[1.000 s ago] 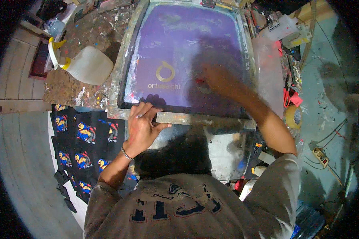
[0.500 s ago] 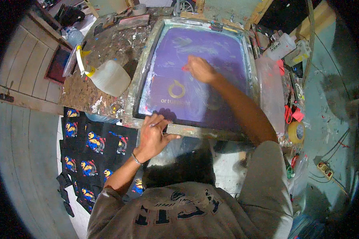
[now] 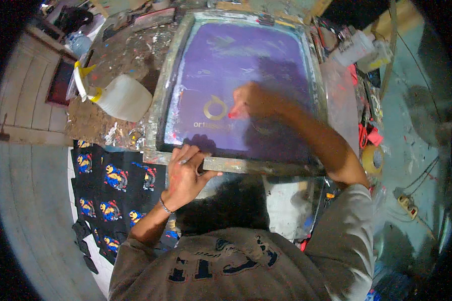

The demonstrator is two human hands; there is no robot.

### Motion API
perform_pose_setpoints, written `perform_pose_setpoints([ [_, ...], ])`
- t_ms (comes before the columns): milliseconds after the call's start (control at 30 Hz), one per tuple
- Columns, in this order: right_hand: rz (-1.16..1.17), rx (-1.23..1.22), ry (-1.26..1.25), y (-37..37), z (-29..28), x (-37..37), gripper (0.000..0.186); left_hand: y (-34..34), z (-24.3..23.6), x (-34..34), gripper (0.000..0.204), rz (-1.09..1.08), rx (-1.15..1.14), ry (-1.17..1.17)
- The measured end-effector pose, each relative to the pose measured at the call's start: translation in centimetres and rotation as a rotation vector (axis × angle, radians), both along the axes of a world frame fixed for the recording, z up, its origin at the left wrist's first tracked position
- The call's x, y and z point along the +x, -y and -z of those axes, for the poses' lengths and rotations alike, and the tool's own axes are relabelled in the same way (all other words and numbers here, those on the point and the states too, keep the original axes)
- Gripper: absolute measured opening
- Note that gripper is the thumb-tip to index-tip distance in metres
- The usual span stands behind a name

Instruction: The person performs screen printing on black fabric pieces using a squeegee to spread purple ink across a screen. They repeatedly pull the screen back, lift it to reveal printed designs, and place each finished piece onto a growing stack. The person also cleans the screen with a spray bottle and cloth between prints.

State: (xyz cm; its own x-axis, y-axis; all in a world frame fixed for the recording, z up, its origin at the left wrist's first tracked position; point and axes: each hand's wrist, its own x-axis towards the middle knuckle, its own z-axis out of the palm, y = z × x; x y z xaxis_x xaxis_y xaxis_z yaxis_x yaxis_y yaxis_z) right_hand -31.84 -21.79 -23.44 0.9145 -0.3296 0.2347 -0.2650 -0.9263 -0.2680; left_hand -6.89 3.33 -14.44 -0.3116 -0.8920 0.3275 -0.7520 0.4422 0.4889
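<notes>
A screen printing frame (image 3: 231, 164) with a purple mesh (image 3: 236, 60) lies on the worktable, its near edge toward me. On the mesh, a pale ring-shaped emblem (image 3: 206, 111) shows above a line of lettering. My left hand (image 3: 183, 170) grips the frame's near bar, fingers over the top and thumb along the front. Over the mesh, just right of the emblem, my right hand (image 3: 258, 103) is closed and blurred by motion. A small red piece (image 3: 231, 115) shows at its fingertips; its kind is unclear.
A white spray bottle (image 3: 123, 98) with a yellow nozzle lies left of the frame on the paint-stained worktable (image 3: 128, 55). To the right are plastic bottles (image 3: 354, 47), a tape roll (image 3: 371, 159) and red-handled scissors (image 3: 362, 135). Printed black fabric (image 3: 98, 200) hangs or lies below left.
My right hand has moved toward me over the mesh, from above the emblem to beside it. My left hand keeps its grip on the frame. The view has shifted slightly.
</notes>
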Motion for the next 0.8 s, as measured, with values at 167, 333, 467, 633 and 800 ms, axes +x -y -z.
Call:
perform_pose_setpoints([
  [167, 0.337, -0.293, -0.084, -4.9, -2.9, 5.4, 0.014, -1.0, 0.0, 0.6, 0.047, -0.055, 0.026, 0.029],
  [333, 0.125, -0.296, 0.361, -6.6, 0.1, 3.8, 0.015, -0.8, 0.8, 0.4, 0.048, -0.045, 0.032, 0.019],
  [467, 0.391, -0.352, 0.111, -2.3, -1.0, -0.6, 0.014, -0.3, 0.8, 0.5, 0.049, -0.041, 0.039, 0.035],
  [633, 0.787, -0.069, -0.523, -4.3, -4.7, -8.5, 0.027, -0.6, 1.4, 0.5, 0.048, -0.056, 0.059, 0.021],
  [800, 0.737, 0.058, -0.121, -13.2, -4.8, -6.8, 0.025, -0.7, 1.3, 0.5, 0.047, -0.048, 0.036, 0.000],
])
